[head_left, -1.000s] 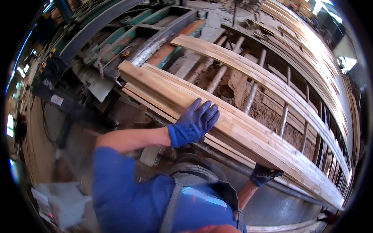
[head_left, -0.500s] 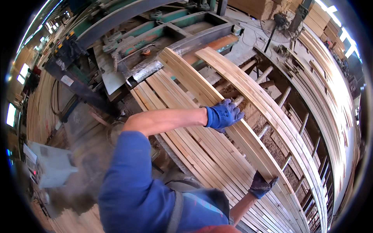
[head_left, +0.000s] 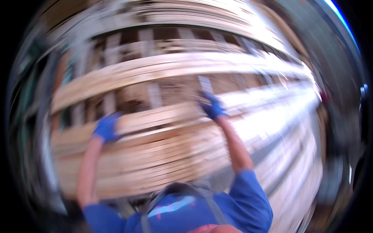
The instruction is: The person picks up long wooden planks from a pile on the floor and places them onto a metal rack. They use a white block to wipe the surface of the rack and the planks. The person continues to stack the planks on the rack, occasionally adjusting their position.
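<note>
The whole view is smeared by motion. My left hand [head_left: 107, 127], in a blue glove, rests at the near-side wooden boards [head_left: 159, 118], toward their left end; how its fingers lie is too blurred to make out. Farther right, my right hand [head_left: 212, 106], also gloved, is over the far edge of the same boards with its fingers spread and nothing visible in them. Between my body and these boards lies a row of planks [head_left: 155, 159] side by side. Beyond my hands, a separate band of boards [head_left: 167, 66] runs across the rollers.
Pale rollers [head_left: 154, 95] cross the frame, with brown wood debris [head_left: 178, 90] showing between them. More lumber [head_left: 194, 16] is piled at the far side. Other long boards [head_left: 287, 182] lie at the right. Metal framework [head_left: 42, 147] stands at the left.
My view has swung to the right, so the boards now run across it. My right hand has moved off its earlier grip and its fingers are spread.
</note>
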A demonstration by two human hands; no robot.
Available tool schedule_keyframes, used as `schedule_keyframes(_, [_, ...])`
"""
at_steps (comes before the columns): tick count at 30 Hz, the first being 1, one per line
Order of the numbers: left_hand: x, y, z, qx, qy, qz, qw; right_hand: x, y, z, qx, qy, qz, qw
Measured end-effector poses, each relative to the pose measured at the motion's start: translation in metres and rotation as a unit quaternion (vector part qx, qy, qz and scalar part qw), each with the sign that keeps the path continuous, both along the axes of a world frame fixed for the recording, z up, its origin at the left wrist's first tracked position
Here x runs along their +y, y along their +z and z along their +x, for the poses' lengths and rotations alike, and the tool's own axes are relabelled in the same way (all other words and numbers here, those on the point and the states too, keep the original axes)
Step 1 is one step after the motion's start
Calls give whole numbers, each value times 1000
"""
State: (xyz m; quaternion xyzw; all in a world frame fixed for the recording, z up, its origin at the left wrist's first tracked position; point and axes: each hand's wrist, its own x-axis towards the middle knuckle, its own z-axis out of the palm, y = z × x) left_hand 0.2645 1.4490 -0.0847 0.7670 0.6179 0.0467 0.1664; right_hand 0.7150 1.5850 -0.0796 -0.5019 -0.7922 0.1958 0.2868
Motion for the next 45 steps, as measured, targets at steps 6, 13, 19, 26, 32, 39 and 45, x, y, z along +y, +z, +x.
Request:
schedule_keyframes(6, [-2,-33,-1,-21,-26,-12,999,-6,-10,7,-323,-16,-62,944])
schedule_keyframes(13, [-26,-13,13,37,-24,-38,998,-116,2,13,-133,93,84,983])
schedule_keyframes(19, [-24,-15,3,32,-24,-22,999,-113,-6,3,-98,74,80,989])
schedule_keyframes(26, [-21,-12,9,27,-43,-11,999,-67,13,-4,-83,40,141,986])
schedule_keyframes(32, [-28,-17,-16,29,-57,22,998,-29,-5,-8,-76,23,132,988])
schedule_keyframes(39, [-30,-20,-21,42,-21,12,999,-22,-23,-28,-169,99,28,980])
schedule_keyframes(45, [-27,-8,-2,15,-30,31,999,-18,-2,-21,-244,105,-39,963])
